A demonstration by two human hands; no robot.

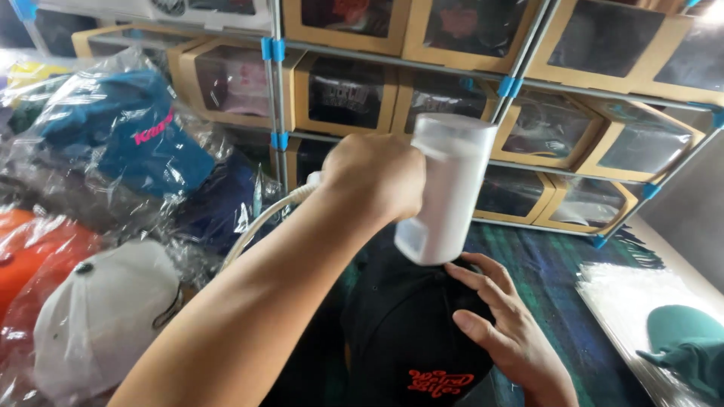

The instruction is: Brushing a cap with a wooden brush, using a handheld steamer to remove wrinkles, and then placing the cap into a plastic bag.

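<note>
A: What is the left hand point(373, 181) holding?

B: Its grip is clamping around the handle of a white plastic handheld steamer point(446, 188), which is hanging tilted just above the black fabric cap with orange embroidery point(411, 332). A white cord point(260, 222) is trailing from the handle, off to the left of the cap.

A: And the right hand point(501, 324)?

B: It is lying on the right side of the black cap's crown, fingers spread flat and touching the fabric. The grip is apart, pressing rather than closing on anything.

A: Where is the cap sitting?

B: It is resting over a dark green plaid cloth point(558, 279), directly below the steamer's lower end. What is propping it up I cannot tell.

A: What is lying around the cap?

B: Left of it, a white cap in a clear plastic bag point(102, 316) is sitting near a blue cap wrapped in plastic point(124, 132) and an orange bagged item point(38, 256). Right of it, a teal green cap point(682, 343) is lying on a stack of clear plastic bags point(618, 301). Behind the cap, brown cardboard boxes with clear windows point(347, 94) are filling a metal shelf rack with blue joints point(275, 90).
</note>
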